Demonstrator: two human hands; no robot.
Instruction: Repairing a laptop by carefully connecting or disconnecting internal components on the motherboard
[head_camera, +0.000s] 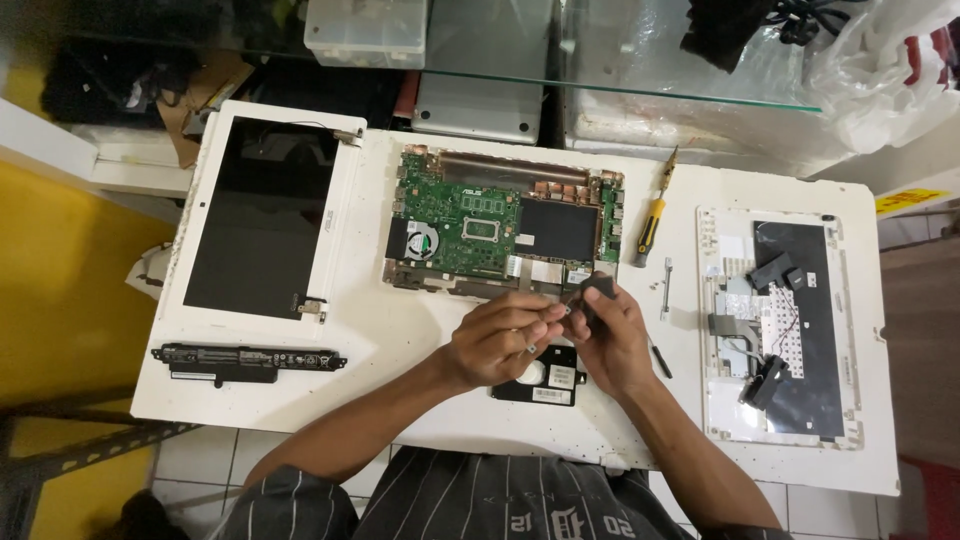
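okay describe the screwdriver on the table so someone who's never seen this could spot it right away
Start at the green circuit board in the middle of the white table. Just past its right edge, left of the white keyboard panel, lies the screwdriver, tip pointing away from the person. Its yellow-and-black handle is unlike anything nearby.
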